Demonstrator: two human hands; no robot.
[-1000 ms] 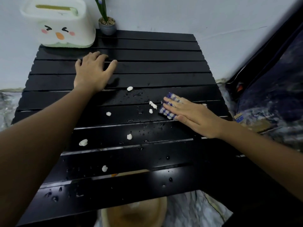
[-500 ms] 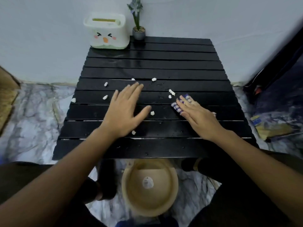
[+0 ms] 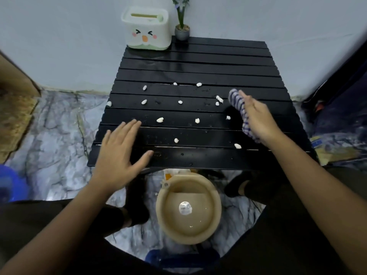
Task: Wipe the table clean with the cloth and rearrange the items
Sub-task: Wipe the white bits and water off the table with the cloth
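Marble-look floor [image 3: 51, 135] all round, pale wall behind, and a black slatted surface [image 3: 198, 74] in the middle of it, speckled with water drops and a scatter of white crumbs [image 3: 160, 120].

Going from the left: your left hand [image 3: 119, 153] is released, fingers spread, palm flat near the front-left corner of the surface, gripping nothing. Further back the cartoon-face tissue box [image 3: 147, 31] sits at the far-left corner with the little potted plant [image 3: 181, 29] just beside it. Below the front edge there's a tan basin [image 3: 188, 209] on the floor. Then on the right, your right hand [image 3: 258, 118] is grasping the striped cloth [image 3: 237, 103], bunched up and lifted off the slats, one end sticking up past your fingers and the rest hanging under your palm.

Handling-wise, I'd guess that cloth is light, soft and floppy, probably damp too given the wet slats, so it won't hold a shape. Take it by the middle of the bunch and press it flat under the palm to sweep; the crumbs look light and loose and will likely skitter ahead of it or drop into the slat gaps.

Versus half a second ago: your right hand was lying flat on the cloth against the slats, now it's raised with the cloth gathered. Your left hand has slid from mid-surface back toward the front-left corner. The crumbs look like they're in the same spots.
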